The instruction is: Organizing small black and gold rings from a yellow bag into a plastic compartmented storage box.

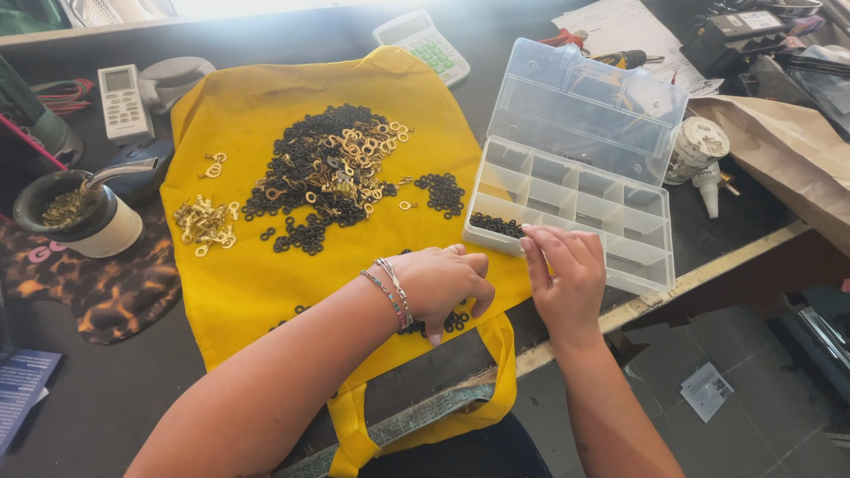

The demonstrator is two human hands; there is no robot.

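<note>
A: Where are the small black rings?

B: In 3 places. A heap of black rings (323,168) mixed with brass ring terminals (359,155) lies mid-cloth, with a smaller cluster just right of it. A few rings sit under the left hand (443,283) at the near edge of the yellow cloth bag (257,283). A row also lies in the front-left compartment of the clear plastic organizer box (575,208).

A: How are the hands?

B: The left hand is cupped palm down on the cloth, fingers curled over those near rings; whether it has any pinched I cannot tell. The right hand (567,279) has its fingers drawn together, tips at the box's front wall beside the filled compartment; what they hold, if anything, is hidden.

A: And the box itself?

B: Its lid stands open, tilted back. The other compartments look bare from here. It sits just right of the cloth, overlapping its edge.

A: What else is on the cloth?

B: A separate little pile of brass terminals (204,221) to the left, and 2 or 3 loose ones above it.

A: The surface?

B: A dark worktable (97,389) with a pale front edge. On it: a white calculator (423,42), a white remote control (122,102), a gourd cup with a metal straw (75,212) on a leopard-print mat (97,296), a brown paper bag (788,150) and papers at the far right.

A: The room?

B: Grey floor tiles (753,381) show below the table, with a paper scrap on them. Bright daylight falls along the far edge.
</note>
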